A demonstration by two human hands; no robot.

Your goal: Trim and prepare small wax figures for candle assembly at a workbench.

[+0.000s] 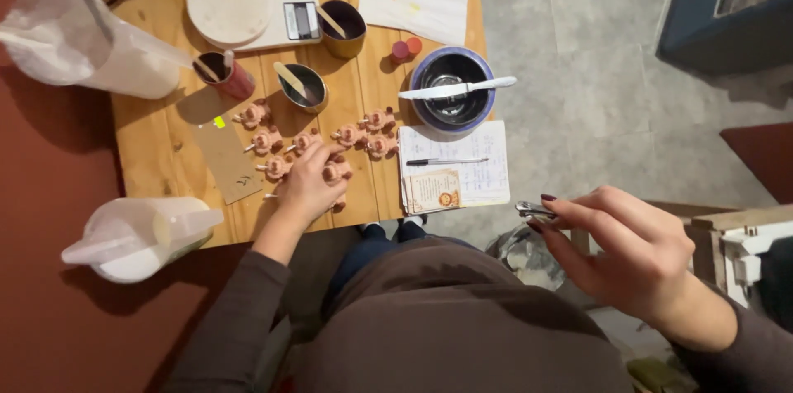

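Several small pink moulded figures on short sticks (266,142) lie on the wooden table (157,145). My left hand (310,182) rests among them, fingers curled around one pink figure (334,171) at the table's front edge. My right hand (632,248) hovers off the table to the right, above the floor, pinching a small metal tool (533,210) between thumb and fingers. A blue bowl (453,92) with a white spatula (457,89) across its rim stands just beyond the figures.
A notebook with a pen (458,163) lies right of the figures. Metal cups (304,87) with wooden sticks, a red cup (227,73), a kitchen scale (252,1) and two plastic jugs (136,236) stand around. A grey stone floor (595,104) lies to the right.
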